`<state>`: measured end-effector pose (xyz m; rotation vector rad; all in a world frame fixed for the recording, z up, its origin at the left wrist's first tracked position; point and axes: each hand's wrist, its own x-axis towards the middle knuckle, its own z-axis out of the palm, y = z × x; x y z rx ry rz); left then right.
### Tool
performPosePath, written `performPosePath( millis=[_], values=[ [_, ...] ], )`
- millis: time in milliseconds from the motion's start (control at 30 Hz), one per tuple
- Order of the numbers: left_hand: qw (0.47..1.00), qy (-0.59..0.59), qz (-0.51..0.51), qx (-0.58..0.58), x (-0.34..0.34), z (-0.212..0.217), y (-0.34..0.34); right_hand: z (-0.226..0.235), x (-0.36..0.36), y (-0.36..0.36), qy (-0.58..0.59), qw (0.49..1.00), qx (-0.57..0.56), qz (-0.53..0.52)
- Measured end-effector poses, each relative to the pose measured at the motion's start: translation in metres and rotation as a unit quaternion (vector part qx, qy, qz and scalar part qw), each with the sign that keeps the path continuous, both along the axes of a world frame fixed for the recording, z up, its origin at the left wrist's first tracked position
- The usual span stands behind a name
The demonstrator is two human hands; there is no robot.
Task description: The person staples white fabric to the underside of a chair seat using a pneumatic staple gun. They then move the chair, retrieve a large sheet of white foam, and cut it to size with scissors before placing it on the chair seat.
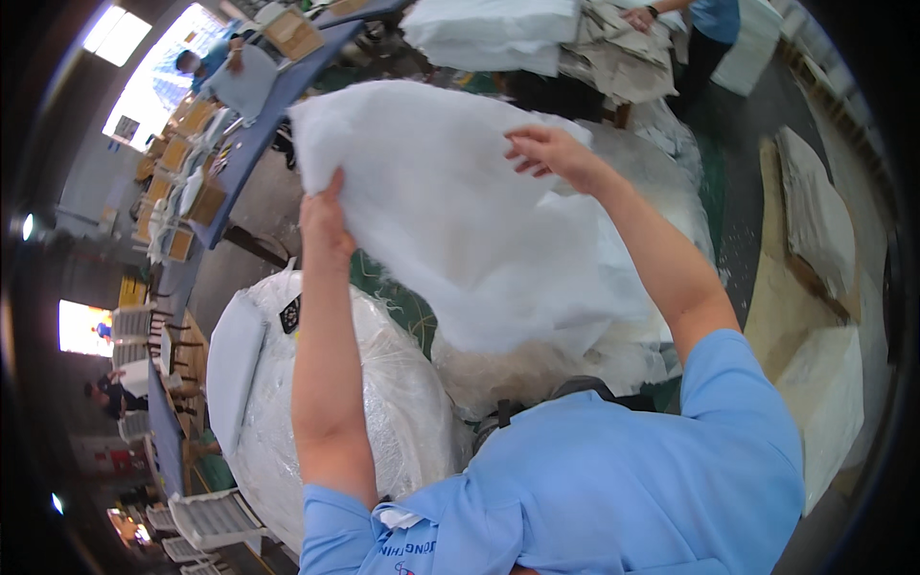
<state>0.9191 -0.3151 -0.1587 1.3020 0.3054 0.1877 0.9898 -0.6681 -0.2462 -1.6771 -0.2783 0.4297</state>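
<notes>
A large sheet of white fluffy wadding (pixel 450 182) hangs in front of me, its lower folds spilling toward a clear plastic bag (pixel 661 192). At its left edge, my left hand (pixel 328 225) is closed with the thumb on the near face and the other fingers partly hidden. My right hand (pixel 551 155) is over the sheet's upper right part, fingers apart and slightly curled, with nothing in them. Whether its fingertips touch the wadding I cannot tell.
A plastic-wrapped white bundle (pixel 402 412) stands close on my left. Behind are a stack of white sheets (pixel 494 34) and beige cloth pieces (pixel 623 57), with a co-worker's hand (pixel 640 17) on them. Boards and foam (pixel 815 211) lean at right; a blue-topped table (pixel 254 144) runs along the left.
</notes>
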Motion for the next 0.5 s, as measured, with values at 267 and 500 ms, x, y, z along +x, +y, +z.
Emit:
performPosePath(
  millis=[267, 500],
  values=[
    [0.999, 0.041, -0.008, 0.003, 0.009, -0.036, -0.009, -0.275, -0.200, -0.006, 0.184, 0.932, -0.220, 0.222],
    [0.992, 0.112, 0.032, -0.042, 0.002, -0.088, 0.003, -0.304, -0.281, -0.005, 0.285, 0.868, -0.160, 0.374]
  ],
)
